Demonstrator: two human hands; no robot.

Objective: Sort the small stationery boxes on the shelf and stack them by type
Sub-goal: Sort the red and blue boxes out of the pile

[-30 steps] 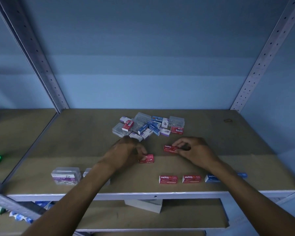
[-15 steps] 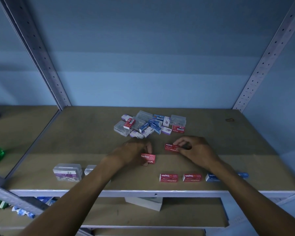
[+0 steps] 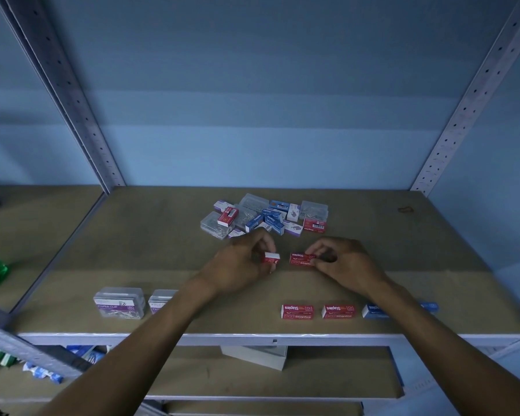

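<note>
My left hand (image 3: 240, 261) pinches a small red staples box (image 3: 271, 258), lifted and turned end-on above the shelf board (image 3: 132, 250). My right hand (image 3: 344, 262) pinches a second red staples box (image 3: 302, 259) by its right end, just to the right of the first. Behind both hands lies a mixed pile of small boxes (image 3: 264, 216): red, blue, purple-and-white and clear plastic ones. Near the front edge stand two red staples boxes (image 3: 297, 312) (image 3: 339, 311), side by side, and a blue box (image 3: 374, 310) partly hidden by my right forearm.
Two clear paper-clip boxes (image 3: 119, 302) (image 3: 162, 300) stand at the front left. Another blue box (image 3: 430, 306) peeks out right of my forearm. A rubber band (image 3: 405, 209) lies at the back right. Metal uprights (image 3: 72, 94) flank the shelf. A lower shelf holds a white box (image 3: 255, 357).
My left hand has picked its red box up off the board and turned it end-on, moving it right toward the box in my right hand. The right hand has barely moved.
</note>
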